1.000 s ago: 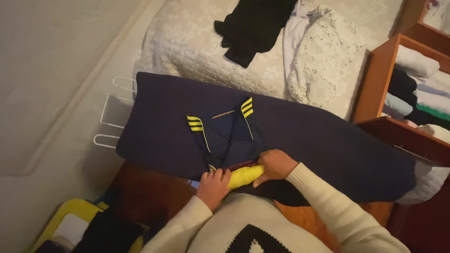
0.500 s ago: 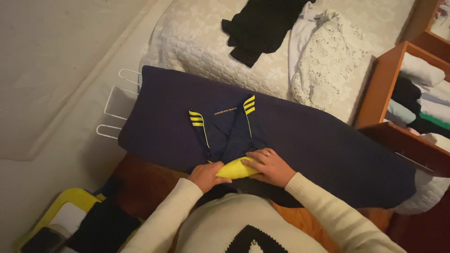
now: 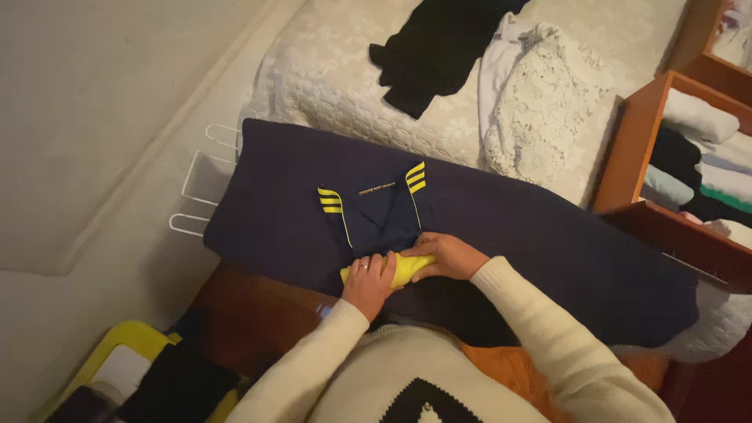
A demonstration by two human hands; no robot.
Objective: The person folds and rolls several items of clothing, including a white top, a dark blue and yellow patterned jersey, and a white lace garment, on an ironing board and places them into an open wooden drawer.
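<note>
A navy garment with yellow stripes lies flat on a dark blue ironing board. Its near end is rolled up into a yellow roll. My left hand presses on the left part of that roll, fingers curled over it. My right hand grips the roll's right end. Both hands sit at the garment's near edge, close to my white sweater.
Behind the board is a bed with a white quilt, a black garment and a white lace cloth. An orange shelf with folded clothes stands at right. A yellow bin sits lower left. A white wire rack juts from the board's left end.
Both hands have rolled the yellow end of the garment further away from me, so the roll sits higher on the board. The flat part of the garment is shorter.
</note>
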